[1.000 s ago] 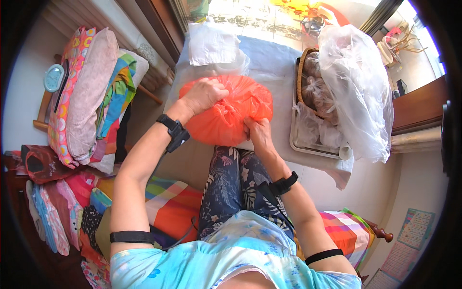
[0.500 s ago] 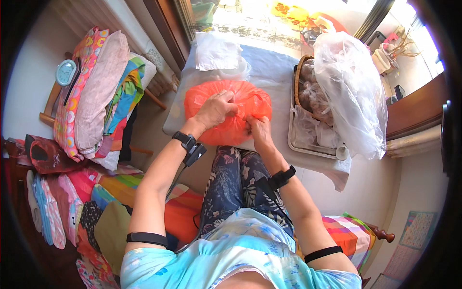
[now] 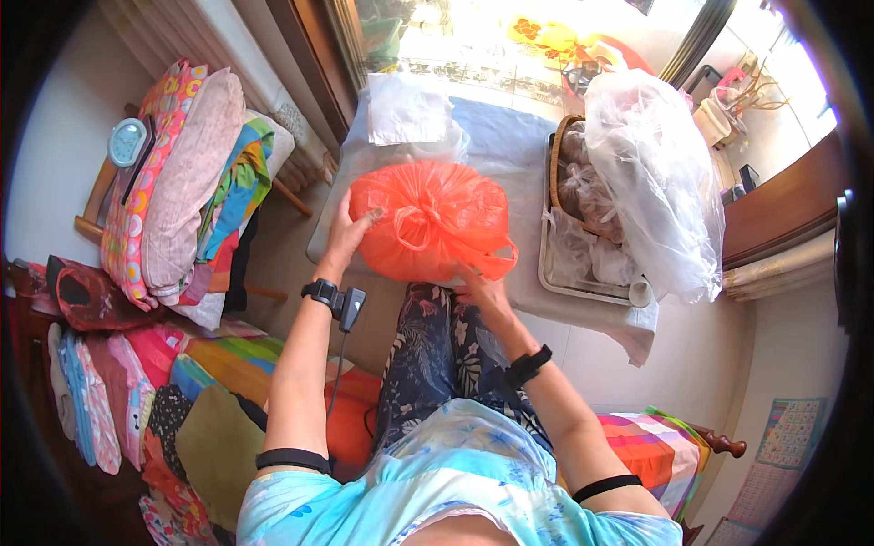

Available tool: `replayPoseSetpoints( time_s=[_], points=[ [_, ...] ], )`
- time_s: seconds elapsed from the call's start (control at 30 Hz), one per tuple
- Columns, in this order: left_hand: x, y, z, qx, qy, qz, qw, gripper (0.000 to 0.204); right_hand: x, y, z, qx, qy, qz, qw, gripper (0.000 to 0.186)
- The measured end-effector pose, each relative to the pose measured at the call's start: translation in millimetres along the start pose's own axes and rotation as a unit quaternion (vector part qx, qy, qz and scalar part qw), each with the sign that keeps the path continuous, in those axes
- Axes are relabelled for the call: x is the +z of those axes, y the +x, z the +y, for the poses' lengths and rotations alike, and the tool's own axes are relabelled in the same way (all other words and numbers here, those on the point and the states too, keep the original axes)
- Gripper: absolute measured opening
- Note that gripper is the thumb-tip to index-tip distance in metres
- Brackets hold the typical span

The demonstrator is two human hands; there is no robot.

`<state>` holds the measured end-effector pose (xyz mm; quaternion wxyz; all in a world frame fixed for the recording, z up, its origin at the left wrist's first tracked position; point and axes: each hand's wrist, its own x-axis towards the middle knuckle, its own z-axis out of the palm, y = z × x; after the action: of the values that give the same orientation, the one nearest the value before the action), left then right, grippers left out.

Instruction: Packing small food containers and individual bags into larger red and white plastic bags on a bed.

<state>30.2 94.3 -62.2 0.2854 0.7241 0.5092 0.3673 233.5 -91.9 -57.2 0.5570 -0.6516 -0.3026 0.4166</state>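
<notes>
A bulging orange plastic bag (image 3: 433, 239), knotted at the top with loops sticking out, lies at the front edge of a low table draped in a pale cloth (image 3: 583, 328). My left hand (image 3: 350, 226) grips the bag's left side, thumb on the top and fingers round the side. My right hand (image 3: 478, 288) holds the bag at its lower right, with fingertips partly hidden by it. Folded white plastic bags (image 3: 408, 109) lie behind it. To the right sit a metal tray (image 3: 546, 275) and a wicker basket (image 3: 555, 150) with bagged items, partly under a large clear plastic sheet (image 3: 651, 173).
Folded bedding (image 3: 173, 182) and a pale blue clock (image 3: 127, 144) rest on a wooden chair at the left. Piled clothes (image 3: 86, 391) and a checked cloth (image 3: 646, 450) are beside me. Curtains frame a bright opening ahead; a wooden sill (image 3: 783, 200) runs along the right.
My left hand has moved from the knot out to the bag's left side. My right hand has moved down to the lower edge, leaving the knot exposed.
</notes>
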Motion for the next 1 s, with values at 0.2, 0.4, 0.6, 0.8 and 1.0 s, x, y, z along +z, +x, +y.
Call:
replayPoseSetpoints(
  time_s=[0.2, 0.4, 0.6, 0.8, 1.0],
  points=[
    [25.6, -22.8, -13.2, -0.229, -0.309, -0.181, 0.905, 0.063, 6.1, 17.7, 42.9, 0.133, 0.2, -0.113, 0.964, 0.063],
    [26.1, -28.8, 0.2, -0.242, -0.307, -0.185, 0.901, 0.05, 4.8, 22.6, 20.3, 0.059, 0.23, -0.067, 0.969, 0.053],
    [44.3, -52.5, 31.6, -0.233, -0.335, -0.209, 0.889, 0.049, -51.6, 55.6, 45.0, 0.096, 0.147, -0.061, 0.983, 0.049],
    [79.8, -71.3, 77.2, -0.288, -0.397, -0.311, 0.814, 0.056, -98.0, 98.0, 71.8, -0.071, 0.092, 0.025, 0.993, 0.048],
    [100.0, -77.0, 122.0, -0.242, -0.352, -0.42, 0.801, 0.049, -99.7, 92.0, 22.5, -0.029, 0.081, 0.126, 0.988, 0.042]
  ],
)
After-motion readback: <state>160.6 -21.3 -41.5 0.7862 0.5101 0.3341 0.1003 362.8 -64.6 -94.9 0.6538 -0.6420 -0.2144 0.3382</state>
